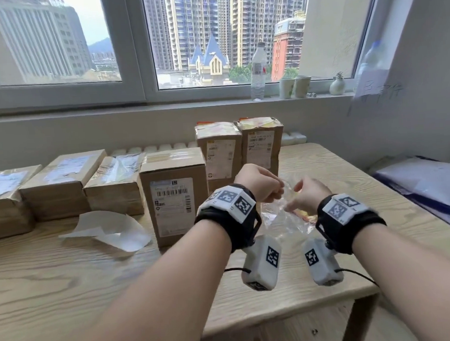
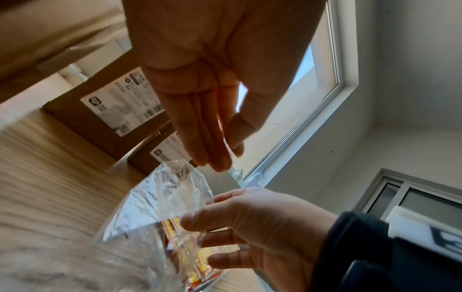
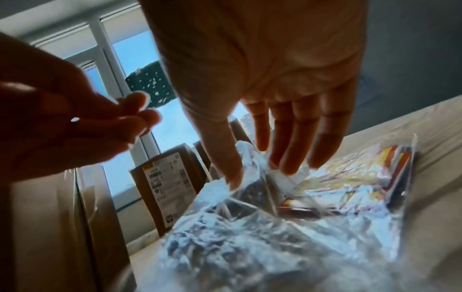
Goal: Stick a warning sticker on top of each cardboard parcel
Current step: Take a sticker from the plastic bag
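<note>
Several cardboard parcels stand on the wooden table (image 1: 68, 283). Two tall ones (image 1: 219, 149) (image 1: 260, 142) at the back carry yellow-red stickers (image 1: 211, 126) on top. An upright parcel (image 1: 173, 194) stands just left of my hands. My right hand (image 1: 294, 198) pinches the mouth of a clear plastic bag (image 1: 278, 219) between thumb and fingers (image 3: 250, 170). Yellow-red stickers (image 3: 390, 158) lie inside the bag (image 2: 155, 207). My left hand (image 2: 225, 156) hovers at the bag's top edge. Its thumb is close to its nearly straight fingers, and I see nothing between them.
Flat parcels (image 1: 62, 178) (image 1: 115, 181) (image 1: 6, 192) line the table's left side. A curled white backing sheet (image 1: 109, 231) lies in front of them. A bottle (image 1: 258, 72) and cups (image 1: 295, 87) stand on the windowsill. Blue and white folders (image 1: 428, 183) lie at the right.
</note>
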The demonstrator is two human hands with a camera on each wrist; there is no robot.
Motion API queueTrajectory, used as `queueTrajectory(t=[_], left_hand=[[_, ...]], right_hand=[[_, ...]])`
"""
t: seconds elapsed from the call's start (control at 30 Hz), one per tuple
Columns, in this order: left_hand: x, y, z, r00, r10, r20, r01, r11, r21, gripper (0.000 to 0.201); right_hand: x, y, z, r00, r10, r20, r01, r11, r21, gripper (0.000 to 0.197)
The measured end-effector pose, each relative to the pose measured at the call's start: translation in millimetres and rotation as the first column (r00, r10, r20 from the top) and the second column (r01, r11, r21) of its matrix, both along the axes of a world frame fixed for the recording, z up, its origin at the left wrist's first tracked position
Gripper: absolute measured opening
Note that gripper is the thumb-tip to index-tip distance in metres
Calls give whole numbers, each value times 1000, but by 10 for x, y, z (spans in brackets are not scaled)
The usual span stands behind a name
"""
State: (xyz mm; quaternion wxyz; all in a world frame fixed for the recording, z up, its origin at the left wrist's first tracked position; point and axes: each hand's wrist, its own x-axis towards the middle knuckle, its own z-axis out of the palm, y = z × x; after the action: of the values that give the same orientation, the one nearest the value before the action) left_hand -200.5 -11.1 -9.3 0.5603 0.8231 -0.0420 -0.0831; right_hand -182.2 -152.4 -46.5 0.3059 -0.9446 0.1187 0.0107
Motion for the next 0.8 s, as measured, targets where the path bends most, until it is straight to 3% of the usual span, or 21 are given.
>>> queueTrajectory(t=[0.13,0.27,0.37,0.43,0.5,0.57,0.63,0.7,0.8], left_hand=[[99,-79,-132,995,-70,-71,77,993,94,19],[188,-99,-268,986,-121,-117,148,957,251,28],[243,-96,-335,975,-120,-187,176,931,321,37],[291,-90,-367,977,-94,-192,152,937,314,33],[350,-65,-391,989,-41,-141,83,948,306,31],[421,-34,-454,996,-9,-94,38,947,320,32],[479,-30,-537,997,3,-83,26,940,340,26],[522,-35,-612,998,9,-67,16,931,365,25],[588,-39,-711,997,-3,-79,36,902,430,28]], right_hand=[[96,-40,-74,999,-8,43,8,1000,14,17],[196,-67,23,992,18,121,-38,985,169,15],[233,-72,109,990,111,89,-133,944,302,8],[245,-86,133,989,142,51,-150,894,423,18],[282,-127,113,995,83,56,-99,877,471,28],[345,-193,42,995,-10,102,-28,932,362,26],[387,-255,-38,997,4,75,-14,991,130,19],[420,-264,-137,996,65,-66,-67,997,-37,39],[414,-192,-219,969,100,-227,-125,987,-102,75]])
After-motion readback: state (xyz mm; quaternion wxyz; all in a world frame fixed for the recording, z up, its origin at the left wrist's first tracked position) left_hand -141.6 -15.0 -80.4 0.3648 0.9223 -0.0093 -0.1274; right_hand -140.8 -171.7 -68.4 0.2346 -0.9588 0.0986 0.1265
